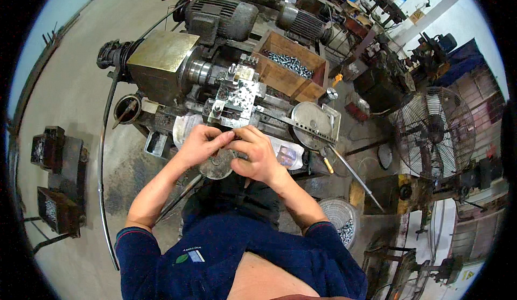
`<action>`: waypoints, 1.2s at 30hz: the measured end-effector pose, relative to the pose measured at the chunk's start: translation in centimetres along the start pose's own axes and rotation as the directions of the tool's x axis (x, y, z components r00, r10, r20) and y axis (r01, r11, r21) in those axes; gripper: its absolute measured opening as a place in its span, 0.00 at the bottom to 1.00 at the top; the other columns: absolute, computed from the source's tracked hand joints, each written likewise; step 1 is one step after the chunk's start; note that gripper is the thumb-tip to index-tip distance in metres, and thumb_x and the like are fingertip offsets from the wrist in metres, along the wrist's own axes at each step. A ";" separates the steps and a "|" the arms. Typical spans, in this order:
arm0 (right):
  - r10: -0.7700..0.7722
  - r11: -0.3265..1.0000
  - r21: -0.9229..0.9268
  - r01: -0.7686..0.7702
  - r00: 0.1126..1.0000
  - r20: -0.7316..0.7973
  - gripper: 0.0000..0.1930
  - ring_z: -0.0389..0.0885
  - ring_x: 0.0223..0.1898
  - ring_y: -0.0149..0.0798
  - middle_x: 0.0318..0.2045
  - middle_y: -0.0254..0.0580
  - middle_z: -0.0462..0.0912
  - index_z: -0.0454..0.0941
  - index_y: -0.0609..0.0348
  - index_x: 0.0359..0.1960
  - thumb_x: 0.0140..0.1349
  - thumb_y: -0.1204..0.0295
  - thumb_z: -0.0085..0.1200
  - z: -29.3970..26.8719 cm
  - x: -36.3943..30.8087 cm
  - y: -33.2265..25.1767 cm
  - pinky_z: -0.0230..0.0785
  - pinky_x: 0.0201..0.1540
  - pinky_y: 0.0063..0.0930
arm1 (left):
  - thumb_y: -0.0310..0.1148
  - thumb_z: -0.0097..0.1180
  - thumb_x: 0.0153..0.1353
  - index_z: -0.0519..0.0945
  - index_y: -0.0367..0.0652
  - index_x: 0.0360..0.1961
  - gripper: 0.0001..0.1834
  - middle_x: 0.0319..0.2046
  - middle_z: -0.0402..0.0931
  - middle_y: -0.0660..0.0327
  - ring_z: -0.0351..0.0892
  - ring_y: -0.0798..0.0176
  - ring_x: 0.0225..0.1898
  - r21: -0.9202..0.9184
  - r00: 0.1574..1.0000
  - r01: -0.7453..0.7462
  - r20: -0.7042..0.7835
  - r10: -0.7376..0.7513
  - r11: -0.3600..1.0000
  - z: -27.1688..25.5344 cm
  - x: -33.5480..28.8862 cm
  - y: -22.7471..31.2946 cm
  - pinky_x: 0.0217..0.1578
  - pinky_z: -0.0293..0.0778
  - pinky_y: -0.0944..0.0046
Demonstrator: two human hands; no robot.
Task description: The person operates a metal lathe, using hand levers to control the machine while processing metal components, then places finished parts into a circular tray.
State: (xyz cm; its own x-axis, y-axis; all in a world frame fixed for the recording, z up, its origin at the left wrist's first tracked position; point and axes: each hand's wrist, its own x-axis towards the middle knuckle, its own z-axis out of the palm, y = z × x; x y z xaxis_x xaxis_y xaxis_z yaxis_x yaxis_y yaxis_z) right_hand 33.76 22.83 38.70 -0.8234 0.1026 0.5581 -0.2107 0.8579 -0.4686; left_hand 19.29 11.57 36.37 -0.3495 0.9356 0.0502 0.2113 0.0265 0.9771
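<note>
My left hand and my right hand meet in front of the machine's metal slide. The left thumb and fingers are pinched together, with their tips against the right hand's fingers. On the right hand the fingers are curled inward. Anything held between the fingertips is too small or too hidden to make out. Just under the hands is a round metal handwheel, partly covered by them. Left of the slide, a shiny spindle sticks out of the boxy headstock.
Behind the slide, a wooden box contains many small metal parts. A round metal plate lies to the right, beside a long rod. A basket of parts stands near my right elbow. Farther right is a large fan.
</note>
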 end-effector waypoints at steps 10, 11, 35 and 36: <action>-0.176 0.984 0.010 0.177 0.964 0.202 0.15 0.72 0.36 0.48 0.33 0.45 0.76 0.80 0.58 0.27 0.33 0.68 0.56 0.4 3.9 2.0 0.68 0.38 0.38 | 0.41 0.53 0.59 0.78 0.34 0.32 0.17 0.17 0.73 0.65 0.70 0.74 0.20 0.129 0.988 0.018 0.152 -0.038 0.992 -4.5 -1.1 0.7 0.21 0.66 0.70; -0.143 0.988 -0.027 0.152 0.965 0.221 0.14 0.72 0.35 0.47 0.33 0.45 0.76 0.79 0.59 0.25 0.32 0.68 0.56 0.3 4.8 2.6 0.68 0.37 0.38 | 0.41 0.53 0.59 0.77 0.33 0.35 0.17 0.17 0.73 0.65 0.70 0.73 0.20 0.200 0.990 -0.039 0.141 0.011 0.979 -5.7 -1.6 1.0 0.21 0.66 0.70; 0.353 0.824 -0.556 -0.108 0.866 0.355 0.13 0.78 0.33 0.51 0.26 0.54 0.79 0.80 0.60 0.20 0.32 0.65 0.56 8.0 15.8 14.6 0.72 0.38 0.37 | 0.29 0.53 0.47 0.74 0.35 0.38 0.15 0.28 0.76 0.45 0.76 0.44 0.33 0.594 0.633 0.760 -0.769 -0.093 0.264 -21.5 -20.1 -12.8 0.34 0.71 0.51; 0.316 0.833 -0.545 -0.095 0.890 0.328 0.13 0.78 0.32 0.51 0.25 0.53 0.78 0.81 0.59 0.20 0.31 0.65 0.56 8.1 15.6 14.9 0.72 0.37 0.38 | 0.28 0.52 0.46 0.74 0.35 0.37 0.15 0.29 0.76 0.46 0.77 0.45 0.34 0.619 0.642 0.761 -0.762 -0.089 0.192 -23.4 -21.1 -13.1 0.34 0.71 0.50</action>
State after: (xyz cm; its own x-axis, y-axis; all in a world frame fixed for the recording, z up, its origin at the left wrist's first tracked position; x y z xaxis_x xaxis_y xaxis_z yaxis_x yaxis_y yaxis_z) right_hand 13.47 33.09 34.87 -0.9725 0.1974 0.1236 0.1899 0.9793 -0.0699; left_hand 2.57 -16.73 27.34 -0.9383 0.3300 0.1029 0.3397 0.9355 0.0974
